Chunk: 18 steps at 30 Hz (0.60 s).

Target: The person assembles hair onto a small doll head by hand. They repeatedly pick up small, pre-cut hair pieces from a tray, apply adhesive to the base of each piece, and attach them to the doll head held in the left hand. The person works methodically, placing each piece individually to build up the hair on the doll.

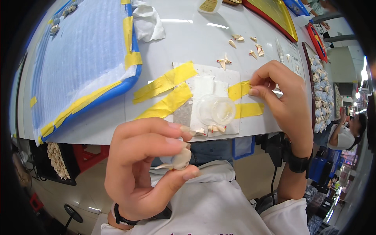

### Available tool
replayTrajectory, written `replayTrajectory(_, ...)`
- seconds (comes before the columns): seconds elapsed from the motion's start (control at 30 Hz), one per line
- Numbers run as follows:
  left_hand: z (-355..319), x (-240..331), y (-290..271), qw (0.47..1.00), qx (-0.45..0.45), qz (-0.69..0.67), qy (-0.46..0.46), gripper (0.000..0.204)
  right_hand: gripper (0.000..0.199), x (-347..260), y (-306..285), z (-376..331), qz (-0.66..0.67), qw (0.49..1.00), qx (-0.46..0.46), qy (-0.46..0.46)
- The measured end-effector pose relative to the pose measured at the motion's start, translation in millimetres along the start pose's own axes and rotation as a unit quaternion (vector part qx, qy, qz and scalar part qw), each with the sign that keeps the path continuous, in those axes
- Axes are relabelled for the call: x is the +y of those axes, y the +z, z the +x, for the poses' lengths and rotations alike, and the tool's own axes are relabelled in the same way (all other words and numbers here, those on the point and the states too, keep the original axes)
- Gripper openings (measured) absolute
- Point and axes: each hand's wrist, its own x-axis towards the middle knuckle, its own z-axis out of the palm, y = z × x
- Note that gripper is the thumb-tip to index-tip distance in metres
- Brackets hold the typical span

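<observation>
Grip: my left hand (150, 168) pinches a small white tooth model (178, 160) above my lap, clear of the table (196, 37) | my right hand (284, 98) pinches something thin at the yellow tape strip (244, 89); what, I cannot tell | Risk: the slick tooth could slip and fall to the floor | Packages: pale bottle with yellow label (209, 5) at far edge; red-framed yellow boards (274, 13) far right.

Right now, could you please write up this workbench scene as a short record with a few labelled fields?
left hand: pinches a small white shell-like piece between thumb and fingers, above the lap
right hand: fingertips on the yellow tape strips at the sheet's right edge
centre: clear shallow cup on a taped white sheet
table: white, loose small pieces scattered farther back
left: blue-edged mat with yellow tape
</observation>
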Motion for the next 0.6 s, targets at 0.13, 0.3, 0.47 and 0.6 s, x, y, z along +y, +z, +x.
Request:
replayTrajectory(0.13, -3.4, -3.3, 2.7, 0.989, 0.047, -0.128, -0.050, 0.047, 0.010, 2.0, 1.1, -4.7, -0.063, 0.998, 0.005, -0.007)
replayTrajectory(0.3, -1.7, -6.8, -4.4, 0.994, 0.015, -0.090, -0.056, 0.050, 0.013, 3.3, 10.5, -20.8, -0.096, 0.993, 0.074, -0.007)
replayTrajectory(0.47, -0.7, -2.2, 0.4, 0.988, 0.044, -0.121, -0.091, 0.043, 0.016, 16.2, 3.0, -39.0, -0.118, 0.980, 0.153, -0.053)
replayTrajectory(0.6, -1.9, -0.9, 6.5, 0.979, 0.073, -0.170, -0.090, 0.037, 0.005, 22.8, -8.5, -50.8, 0.185, 0.965, 0.175, 0.059)
